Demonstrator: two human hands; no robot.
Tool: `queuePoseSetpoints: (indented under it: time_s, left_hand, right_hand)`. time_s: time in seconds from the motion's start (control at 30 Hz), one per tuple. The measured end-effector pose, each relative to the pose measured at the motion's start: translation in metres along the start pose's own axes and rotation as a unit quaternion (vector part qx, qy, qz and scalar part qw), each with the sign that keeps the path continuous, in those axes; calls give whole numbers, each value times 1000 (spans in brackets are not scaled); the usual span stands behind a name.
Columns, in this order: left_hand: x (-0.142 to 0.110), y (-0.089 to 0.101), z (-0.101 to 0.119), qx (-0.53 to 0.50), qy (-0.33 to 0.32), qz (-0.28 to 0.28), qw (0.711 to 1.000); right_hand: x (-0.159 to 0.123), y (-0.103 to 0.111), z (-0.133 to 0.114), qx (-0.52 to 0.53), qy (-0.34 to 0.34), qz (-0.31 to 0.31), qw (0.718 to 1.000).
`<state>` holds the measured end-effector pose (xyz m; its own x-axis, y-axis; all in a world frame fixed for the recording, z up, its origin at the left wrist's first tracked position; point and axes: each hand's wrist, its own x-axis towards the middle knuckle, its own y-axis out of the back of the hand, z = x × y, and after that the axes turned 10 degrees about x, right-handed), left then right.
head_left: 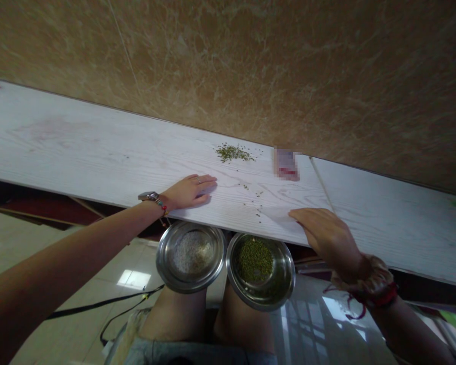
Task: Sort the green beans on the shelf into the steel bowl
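My left hand [192, 191] lies palm down on the white wood-grain board [99, 147], fingers stretched out and nothing in it. At the board's front edge my right hand [325, 230] is closed, its fingertips pressed together close to the surface. A faint pale patch shows by those fingertips; whether they hold something I cannot make out. Between the hands are a few scattered green mung beans [259, 194], with a small pile of mung beans [232, 152] farther back. Below the edge, a steel bowl [292, 268] holds many mung beans. Beside it another steel bowl [162, 268] holds white grains, probably rice.
A blurred small packet or card [287, 165] lies near the brown marbled wall [251, 76] behind the board. Both bowls rest about my legs [178, 309]. A black cable [102, 306] crosses beside my left leg above the tiled floor [79, 299].
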<state>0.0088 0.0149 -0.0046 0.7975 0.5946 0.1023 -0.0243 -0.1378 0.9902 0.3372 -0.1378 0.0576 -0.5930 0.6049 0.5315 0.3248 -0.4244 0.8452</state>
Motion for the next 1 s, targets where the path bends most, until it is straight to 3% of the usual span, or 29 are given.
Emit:
queuePoseSetpoints:
  time_s: [0.23,1.0]
  left_hand:
    - [0,-1,0,4,-1,0,1000]
    - [1,2,2,-3,7,-9,1000]
  right_hand:
    - [-7,11,-6,-11,12,-4,1000]
    - [-17,10,-7,-2,-39,-15,999]
